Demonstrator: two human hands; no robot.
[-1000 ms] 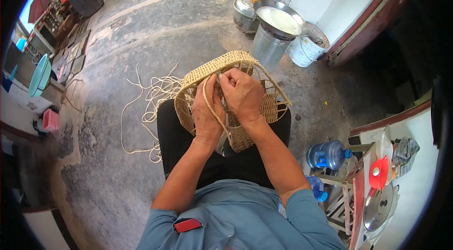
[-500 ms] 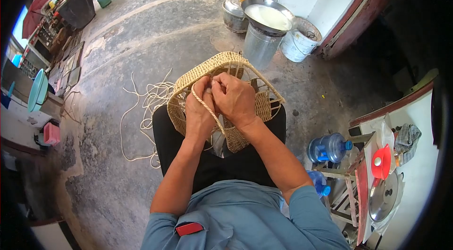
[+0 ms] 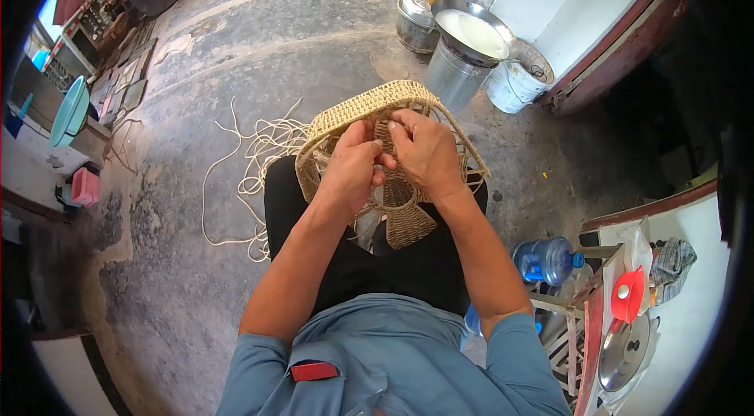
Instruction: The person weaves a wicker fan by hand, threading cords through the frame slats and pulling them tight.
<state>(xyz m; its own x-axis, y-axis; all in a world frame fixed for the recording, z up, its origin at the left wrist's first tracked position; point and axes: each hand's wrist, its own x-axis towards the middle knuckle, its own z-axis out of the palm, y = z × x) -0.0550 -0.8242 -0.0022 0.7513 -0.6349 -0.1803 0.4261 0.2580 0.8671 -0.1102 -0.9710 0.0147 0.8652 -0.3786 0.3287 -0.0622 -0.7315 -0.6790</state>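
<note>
A basket-like woven piece [image 3: 377, 98] of pale cord rests across my lap. It has a densely plaited band at its far side, bare struts at the right and a fan-shaped woven panel [image 3: 411, 226] nearest me. My left hand [image 3: 351, 165] reaches inside the band, its fingers bent and thumb pointing toward the middle. Close beside it, my right hand [image 3: 428, 153] has thumb and fingers pinched together against the weave. What lies between the fingertips of either hand is too small to make out. Loose cord [image 3: 267, 153] trails in tangled loops on the floor to the left.
Beyond the piece stand a wok [image 3: 473, 33] of pale content on a metal cylinder [image 3: 454, 78], a lidded pot [image 3: 416, 23] and a white bucket [image 3: 514, 86]. At right are a large water bottle [image 3: 547, 260] and a red-edged table with a pot lid [image 3: 624, 353].
The cord loop that crossed over my left hand is gone from there. My hands have moved slightly apart, and the left fingers have loosened. The view has shifted, with the woven piece now further right.
</note>
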